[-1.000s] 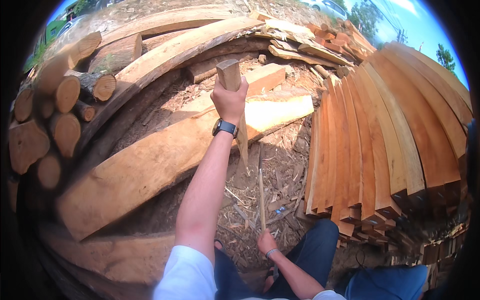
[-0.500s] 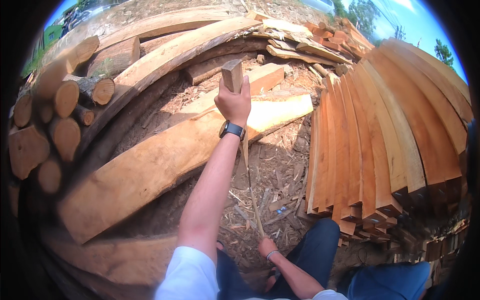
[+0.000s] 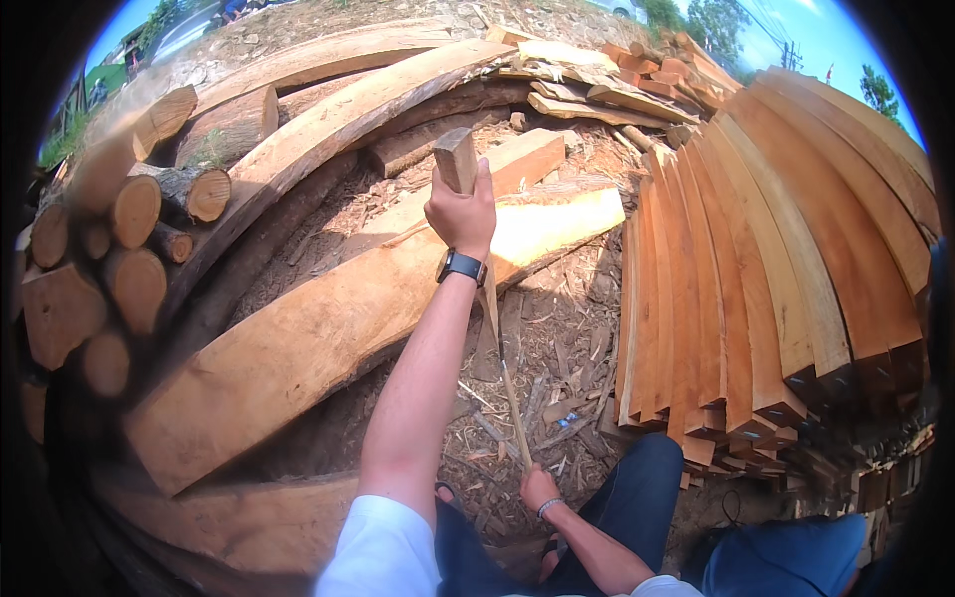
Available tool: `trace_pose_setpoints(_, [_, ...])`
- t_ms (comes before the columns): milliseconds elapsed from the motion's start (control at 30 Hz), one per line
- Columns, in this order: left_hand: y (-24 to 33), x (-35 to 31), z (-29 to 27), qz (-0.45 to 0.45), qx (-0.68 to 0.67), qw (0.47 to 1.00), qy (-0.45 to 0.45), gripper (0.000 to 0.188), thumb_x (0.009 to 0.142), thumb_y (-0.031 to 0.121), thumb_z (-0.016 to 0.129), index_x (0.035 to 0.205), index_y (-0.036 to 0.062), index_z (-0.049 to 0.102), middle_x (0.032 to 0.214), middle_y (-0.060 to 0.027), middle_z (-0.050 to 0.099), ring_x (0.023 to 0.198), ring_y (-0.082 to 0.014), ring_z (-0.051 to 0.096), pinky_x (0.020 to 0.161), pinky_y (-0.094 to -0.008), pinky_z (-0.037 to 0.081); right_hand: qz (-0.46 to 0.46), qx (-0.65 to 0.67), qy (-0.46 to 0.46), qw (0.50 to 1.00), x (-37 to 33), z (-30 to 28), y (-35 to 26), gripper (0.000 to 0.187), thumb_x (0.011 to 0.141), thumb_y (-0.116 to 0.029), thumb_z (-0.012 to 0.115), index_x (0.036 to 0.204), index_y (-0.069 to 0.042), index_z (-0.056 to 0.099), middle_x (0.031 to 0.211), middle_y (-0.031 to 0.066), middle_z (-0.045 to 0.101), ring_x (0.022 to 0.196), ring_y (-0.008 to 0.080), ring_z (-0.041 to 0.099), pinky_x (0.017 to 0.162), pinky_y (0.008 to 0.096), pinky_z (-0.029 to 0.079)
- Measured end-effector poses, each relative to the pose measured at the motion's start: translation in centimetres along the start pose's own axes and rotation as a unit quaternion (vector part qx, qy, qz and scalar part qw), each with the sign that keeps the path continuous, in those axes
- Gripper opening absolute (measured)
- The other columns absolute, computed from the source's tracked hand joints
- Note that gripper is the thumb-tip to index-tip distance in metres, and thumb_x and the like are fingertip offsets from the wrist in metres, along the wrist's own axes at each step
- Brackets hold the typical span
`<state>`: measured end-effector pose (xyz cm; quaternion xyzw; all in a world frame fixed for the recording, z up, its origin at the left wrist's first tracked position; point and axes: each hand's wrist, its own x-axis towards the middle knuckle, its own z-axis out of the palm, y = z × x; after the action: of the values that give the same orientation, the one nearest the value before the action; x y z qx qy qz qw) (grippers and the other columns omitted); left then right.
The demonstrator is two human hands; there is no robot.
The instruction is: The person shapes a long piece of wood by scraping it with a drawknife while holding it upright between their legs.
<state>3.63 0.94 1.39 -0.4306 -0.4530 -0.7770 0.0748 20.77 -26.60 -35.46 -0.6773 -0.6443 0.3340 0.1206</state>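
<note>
My left hand [image 3: 462, 213], wearing a dark watch, is stretched out ahead and wrapped round a squared length of wood [image 3: 456, 159]. Its top end sticks up above my fist, and its narrow lower part hangs below my wrist. Closer to my body, my right hand [image 3: 540, 487] grips the bottom of a long-handled tool [image 3: 515, 420]. The tool has a pale wooden handle and a thin dark upper part, seen edge-on beside the lower end of the wood; I cannot tell its kind or whether they touch. Behind my left hand lies a thick plank [image 3: 298, 343].
On the right, many sawn boards [image 3: 696, 298] lean in a row. Round logs [image 3: 134, 214] are stacked at left. A long curved slab [image 3: 348, 109] and split offcuts [image 3: 597, 99] lie at the back. Chips and bark [image 3: 557, 348] litter the ground. Blue cloth [image 3: 781, 557] shows at lower right.
The whole view has shifted slightly. Both hands keep their grips, and the tool's dark upper part shows shorter beside the wood than before.
</note>
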Motion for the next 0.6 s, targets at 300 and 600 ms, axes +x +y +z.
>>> trace_pose_setpoints(300, [-1.5,0.6,-0.1,-0.027,-0.041,0.999,-0.023,0.036,0.079,0.029,0.076,0.091,-0.0023,0.064,0.078,-0.0183,0.07,0.072,-0.0303,0.071,0.065,-0.0373,0.054,0.128,0.504,-0.245,0.818,2.7,-1.0,1.7,0.017,0.096,-0.021,0.053,0.099,-0.004,0.05,0.058,0.0042,0.048,0.041,0.0178,0.048,0.04,0.0349,0.045])
trace_pose_setpoints(600, [-2.0,1.0,-0.4,-0.04,-0.05,0.998,-0.015,0.034,0.08,0.028,0.076,0.087,-0.0032,0.064,0.075,-0.0165,0.07,0.07,-0.0278,0.07,0.065,-0.0368,0.053,0.035,0.326,0.017,0.945,0.7,-3.6,-1.7,0.018,0.096,-0.018,0.05,0.094,0.0,0.046,0.056,0.0104,0.052,0.04,0.0222,0.053,0.04,0.0378,0.045])
